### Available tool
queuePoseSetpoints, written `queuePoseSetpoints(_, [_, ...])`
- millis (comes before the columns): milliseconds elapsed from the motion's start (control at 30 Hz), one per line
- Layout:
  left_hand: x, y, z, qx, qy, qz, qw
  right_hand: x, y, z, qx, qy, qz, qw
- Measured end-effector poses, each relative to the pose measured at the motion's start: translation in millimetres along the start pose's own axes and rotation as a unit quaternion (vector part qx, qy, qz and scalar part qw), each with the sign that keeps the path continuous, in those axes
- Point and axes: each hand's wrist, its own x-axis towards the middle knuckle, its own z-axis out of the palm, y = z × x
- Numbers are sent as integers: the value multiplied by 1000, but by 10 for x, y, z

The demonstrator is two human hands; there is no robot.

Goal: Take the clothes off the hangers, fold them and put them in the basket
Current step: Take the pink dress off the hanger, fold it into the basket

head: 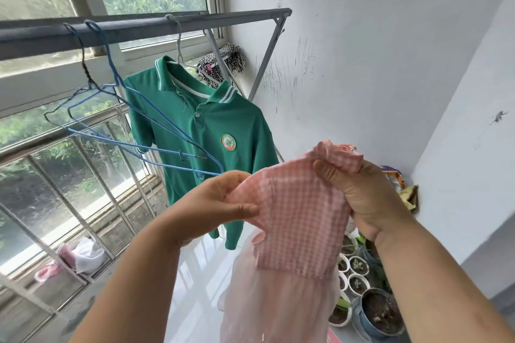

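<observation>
Right now I have the pink checked garment [301, 217] held between both hands: my left hand [220, 200] pinches its edge between thumb and fingers, my right hand [365, 198] grips the bunched top. Behind it, a green polo shirt [223, 131] hangs on the rail [139, 26] beside empty blue hangers [156, 151].

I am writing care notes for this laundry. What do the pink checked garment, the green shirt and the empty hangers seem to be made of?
Pink checked garment: thin woven cloth, perhaps cotton; it crumples softly.
Green shirt: matte knit, likely cotton or a blend; ribbed striped collar.
Empty hangers: thin metal wire, the blue ones seemingly coated; the dark one twisted at its neck.
</observation>
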Motion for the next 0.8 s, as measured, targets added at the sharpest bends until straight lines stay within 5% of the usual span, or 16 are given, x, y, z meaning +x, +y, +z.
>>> queuePoseSetpoints(267, [-33,-275,-19,-143,54,14,988,27,-258,124,40,-14,-15,999])
queuePoseSetpoints(400, [-33,-394,102,-38,-50,-39,997,32,-350,245,27,-38,-31,998])
queuePoseSetpoints(533, [-29,-461,158,36,-26,-76,996,40,-417,303,31,-53,-44,997])
queuePoseSetpoints(800, [18,-424,261,81,-15,-14,997,40,-487,209,33,-51,-48,997])
